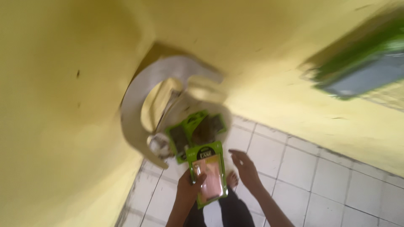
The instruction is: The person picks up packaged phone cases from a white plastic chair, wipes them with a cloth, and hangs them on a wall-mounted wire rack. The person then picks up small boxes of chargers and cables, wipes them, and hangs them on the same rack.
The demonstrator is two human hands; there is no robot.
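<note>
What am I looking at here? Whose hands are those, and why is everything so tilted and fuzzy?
This one picture comes from a camera worn on a person's head, looking down. The head was turning, so everything looks tilted and blurry.

The two bare arms at the bottom belong to that person. The left hand holds a flat green packet with a clear window and something pinkish inside. The right hand is open and empty, hovering just beside the packet.

Behind the hands stands a pale plastic chair. More green packets of the same kind rest on it.

Below is a white tiled floor, and the walls are yellow. A green-framed thing on the wall at upper right is too blurred to name.
</note>
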